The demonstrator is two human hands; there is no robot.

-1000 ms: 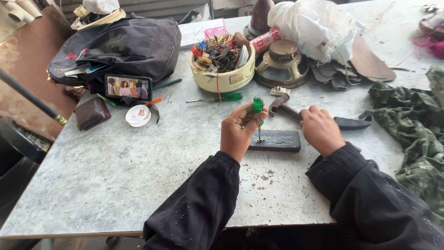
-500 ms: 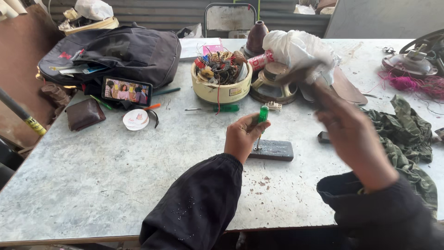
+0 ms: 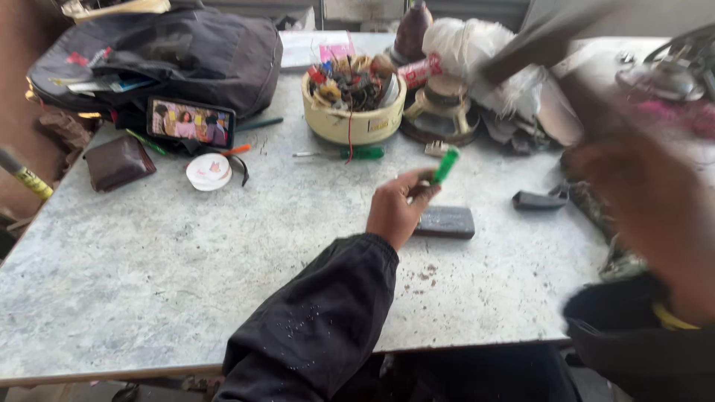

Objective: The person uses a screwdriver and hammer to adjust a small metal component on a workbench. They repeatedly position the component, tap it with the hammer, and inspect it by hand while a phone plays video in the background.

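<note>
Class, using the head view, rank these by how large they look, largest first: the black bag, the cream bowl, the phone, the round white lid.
1. black bag
2. cream bowl
3. phone
4. round white lid
All four lie at a similar distance from the camera, so the order seems safe.

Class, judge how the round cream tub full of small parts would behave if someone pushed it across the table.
The tub looks wide and low, so it would probably slide rather than tip. Heaped contents suggest weight; loose bits might spill.

Counting the things on the worktop (image 3: 186,260)

Two hands, one black bag (image 3: 171,56), one phone (image 3: 191,121), one brown wallet (image 3: 119,162), one cream bowl (image 3: 354,123), two green-handled tools, one dark block (image 3: 445,222).
</note>
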